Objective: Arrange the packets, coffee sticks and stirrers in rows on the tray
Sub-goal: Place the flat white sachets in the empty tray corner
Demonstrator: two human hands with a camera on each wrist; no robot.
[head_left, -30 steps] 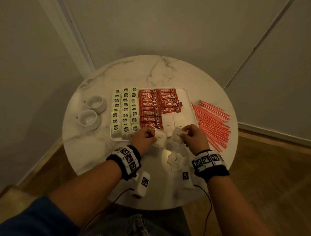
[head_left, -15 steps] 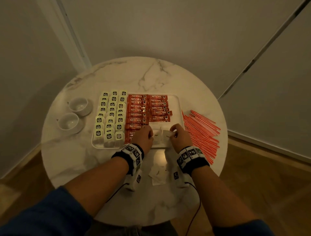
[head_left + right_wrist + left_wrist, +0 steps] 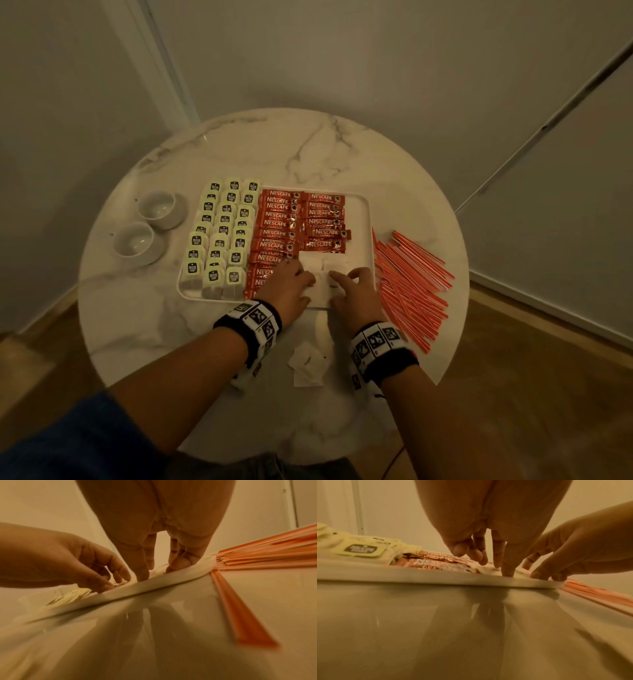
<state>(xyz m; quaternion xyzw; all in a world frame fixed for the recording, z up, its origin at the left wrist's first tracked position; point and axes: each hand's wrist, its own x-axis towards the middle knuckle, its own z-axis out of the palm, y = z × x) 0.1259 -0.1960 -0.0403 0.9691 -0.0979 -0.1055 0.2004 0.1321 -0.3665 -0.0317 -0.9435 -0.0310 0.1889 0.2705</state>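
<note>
A white tray [image 3: 369,219] on the round marble table holds rows of green-white tea packets [image 3: 222,236] at its left and red Nescafe sticks [image 3: 284,226] in its middle. White packets [image 3: 322,270] lie in the tray's near right part. My left hand [image 3: 291,284] and right hand [image 3: 352,287] rest side by side on them, fingertips pressing down. In the left wrist view the left fingers [image 3: 496,563] point down onto a white packet [image 3: 488,570]. The right hand's fingertips [image 3: 145,569] touch just inside the tray rim [image 3: 154,586]. Red stirrers [image 3: 407,281] lie loose on the table right of the tray.
Two small white cups [image 3: 159,209] [image 3: 137,241] stand left of the tray. A few loose white packets [image 3: 308,365] lie on the table between my forearms. The table edge curves close behind my wrists, with walls beyond the far side.
Both hands carried white packets forward from the table's near part onto the tray and set them down. The fingers now press flat instead of pinching.
</note>
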